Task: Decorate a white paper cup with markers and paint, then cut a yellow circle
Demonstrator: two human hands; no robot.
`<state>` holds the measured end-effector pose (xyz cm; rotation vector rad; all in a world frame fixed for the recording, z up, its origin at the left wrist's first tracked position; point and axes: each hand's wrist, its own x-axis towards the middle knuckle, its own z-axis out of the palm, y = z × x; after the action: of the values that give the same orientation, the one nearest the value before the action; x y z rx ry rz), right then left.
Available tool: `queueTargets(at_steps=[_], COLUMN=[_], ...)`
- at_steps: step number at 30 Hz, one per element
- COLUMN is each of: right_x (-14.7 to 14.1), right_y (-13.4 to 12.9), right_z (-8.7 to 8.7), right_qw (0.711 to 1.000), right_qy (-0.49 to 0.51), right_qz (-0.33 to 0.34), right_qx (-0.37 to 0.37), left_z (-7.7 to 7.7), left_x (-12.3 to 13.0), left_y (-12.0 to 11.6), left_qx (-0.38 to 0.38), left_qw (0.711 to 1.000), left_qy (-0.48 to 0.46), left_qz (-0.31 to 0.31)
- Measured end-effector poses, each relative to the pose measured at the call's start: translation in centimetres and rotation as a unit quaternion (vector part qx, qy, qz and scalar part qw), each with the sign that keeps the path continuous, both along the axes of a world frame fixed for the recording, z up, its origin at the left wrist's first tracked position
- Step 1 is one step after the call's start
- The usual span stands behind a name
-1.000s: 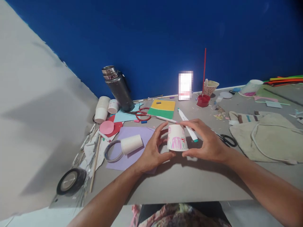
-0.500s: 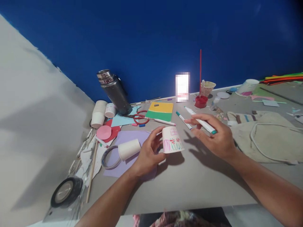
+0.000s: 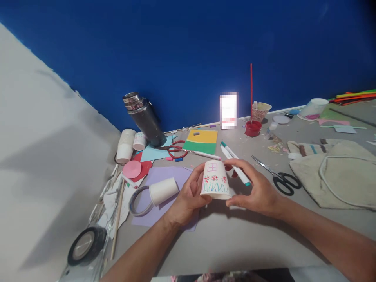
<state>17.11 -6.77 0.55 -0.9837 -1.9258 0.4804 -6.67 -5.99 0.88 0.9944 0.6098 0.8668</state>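
Between my two hands an upside-down white paper cup (image 3: 216, 181) is held just above the table, its wide rim downward. A pink window, red flowers and green grass strokes are drawn on it. My left hand (image 3: 190, 196) grips its left side, thumb near the rim. My right hand (image 3: 255, 192) clasps the right side, thumb at the rim and fingers at the upper part. Beyond the right fingers, a white marker with a teal end (image 3: 244, 178) lies beside a second teal marker (image 3: 225, 144); the fingers partly cover both.
Black-handled scissors (image 3: 286, 183) lie right of my right hand, near a beige cloth bag (image 3: 331, 188). At left are purple paper (image 3: 164, 219), a tape roll (image 3: 132, 211), another white cup (image 3: 163, 192) and red-handled scissors (image 3: 178, 153). A dark flask (image 3: 147, 125) stands behind.
The white marker has left my right hand and lies beside the other one. That hand has moved left onto the cup, uncovering the black scissors. The cup has turned, bringing more flowers into view.
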Motion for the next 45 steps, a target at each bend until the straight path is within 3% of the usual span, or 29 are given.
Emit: queueTargets(at_steps=[9, 22, 32, 38, 41, 43, 45], right_x=[0.5, 0.6, 0.3, -0.3, -0.3, 0.0, 0.5], right_y=[0.6, 0.4, 0.2, 0.0, 0.2, 0.5, 0.9], right_z=[1.1, 1.2, -0.1, -0.9, -0.8, -0.4, 0.3], right_qw=[0.994, 0.996, 0.979, 0.949, 0.957, 0.973, 0.985], right_qy=[-0.11, -0.066, -0.169, -0.243, -0.223, -0.167, -0.088], right_qz=[0.003, 0.046, 0.002, -0.062, -0.035, -0.013, -0.033], right_qx=[0.028, 0.048, 0.113, 0.19, 0.181, 0.161, 0.145], left_z=[-0.1, -0.1, -0.5, -1.2, -1.3, -1.4, -1.3], left_x=[-1.1, -1.1, -0.9, -0.9, -0.8, -0.8, -0.8], left_y=[0.8, 0.4, 0.1, 0.2, 0.4, 0.4, 0.5], left_qx=[0.186, 0.224, 0.319, 0.312, 0.323, 0.329, 0.326], left_qw=[0.978, 0.956, 0.904, 0.893, 0.881, 0.876, 0.876], left_qy=[0.091, 0.186, 0.283, 0.315, 0.33, 0.338, 0.341], left_qz=[0.014, 0.025, 0.04, 0.079, 0.099, 0.101, 0.098])
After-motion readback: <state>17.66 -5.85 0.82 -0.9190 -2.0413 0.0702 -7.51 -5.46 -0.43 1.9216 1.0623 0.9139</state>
